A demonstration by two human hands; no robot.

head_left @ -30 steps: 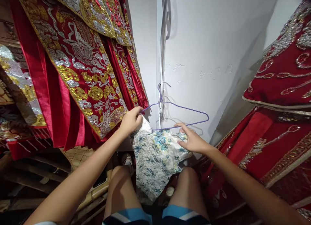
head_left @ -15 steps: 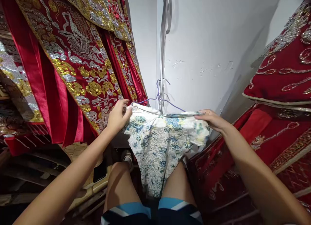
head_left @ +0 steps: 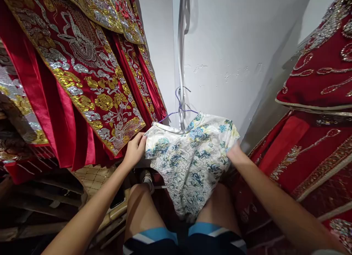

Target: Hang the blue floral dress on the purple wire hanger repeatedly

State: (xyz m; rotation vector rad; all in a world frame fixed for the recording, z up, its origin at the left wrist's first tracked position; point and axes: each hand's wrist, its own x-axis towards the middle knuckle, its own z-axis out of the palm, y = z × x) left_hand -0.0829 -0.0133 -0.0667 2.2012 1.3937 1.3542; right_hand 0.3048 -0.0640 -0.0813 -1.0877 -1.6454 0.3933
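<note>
A white short-sleeved floral blouse [head_left: 189,163] with blue and green flowers hangs in front of my legs on a thin purple wire hanger [head_left: 180,107]. Its right shoulder fabric lies over the hanger's right arm. My left hand [head_left: 134,150] is closed on the blouse's left sleeve edge, the fingertips partly behind the cloth. At the opposite sleeve's opening, my right hand [head_left: 235,154] touches the fabric. Its fingers are hidden by the sleeve and blurred, so their grip does not show.
Red garments with gold and silver sequins [head_left: 106,101] hang at left. A beaded dark-red garment [head_left: 316,82] is close at right. Behind the hanger runs a pale vertical strip [head_left: 180,46] along a white wall [head_left: 228,35]. Bamboo-like furniture [head_left: 114,214] stands low at left.
My right hand has moved from the shoulder edge down to the sleeve opening. The blouse's right shoulder has risen over the hanger arm and the front has spread. My left hand keeps its side.
</note>
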